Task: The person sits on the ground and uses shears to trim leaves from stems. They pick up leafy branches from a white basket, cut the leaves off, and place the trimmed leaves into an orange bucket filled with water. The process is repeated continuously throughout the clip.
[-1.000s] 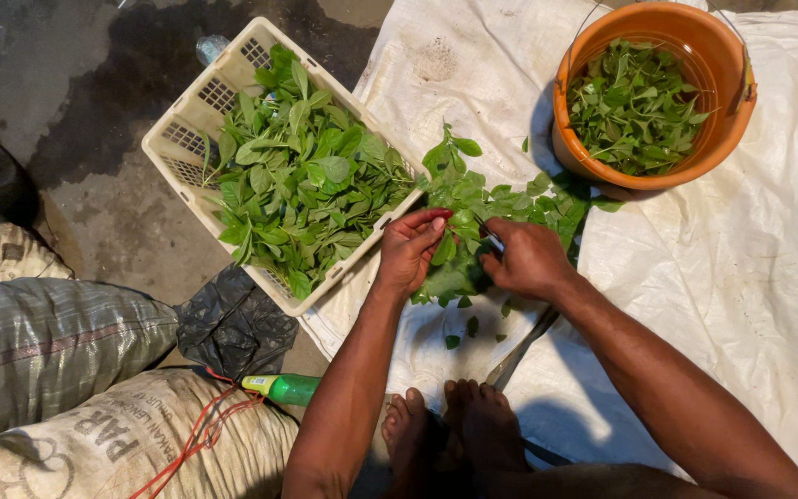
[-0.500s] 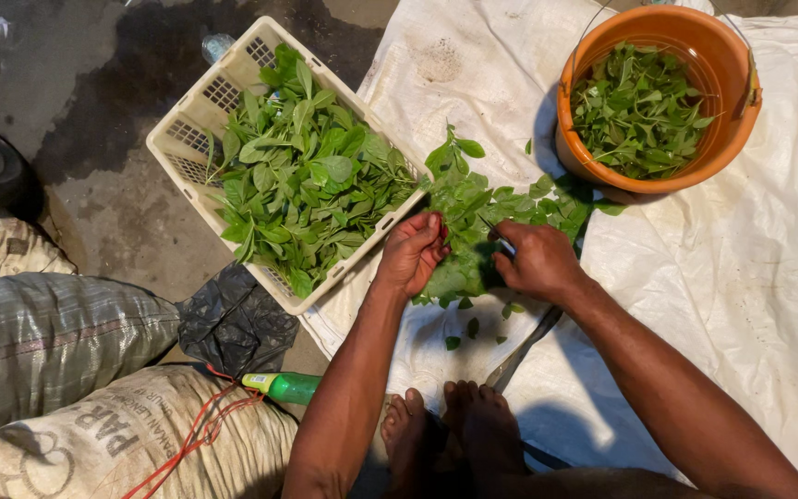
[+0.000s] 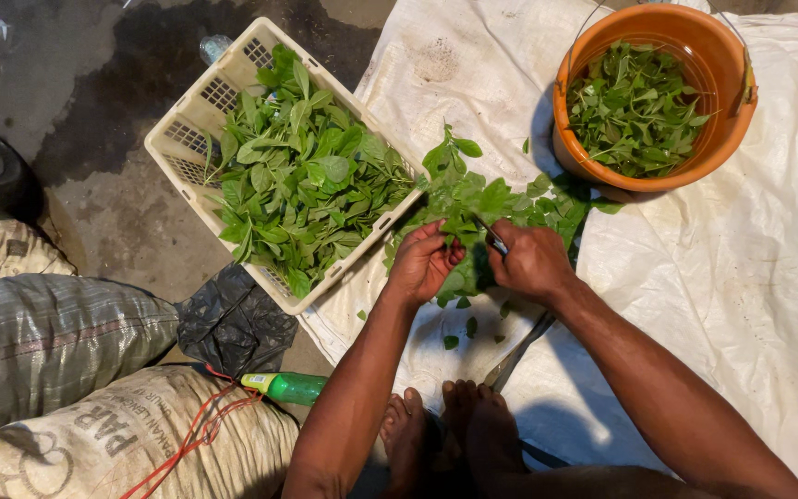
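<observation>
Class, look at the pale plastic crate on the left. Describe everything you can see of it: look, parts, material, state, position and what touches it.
The crate is a cream-coloured rectangular basket that looks like plastic, with lattice openings in its walls and a thick rim. It sits turned at an angle, partly on the dark wet ground and partly on the edge of the white sheet. It is heaped with loose green leaves that hide its floor. A crumpled black bag lies by its near corner. Neither hand touches it; the left hand is nearest.

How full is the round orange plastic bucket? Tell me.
Partly full. The round orange plastic bucket stands upright on the white sheet, with green leaves covering its bottom while a broad band of bare inner wall shows above them.
</observation>
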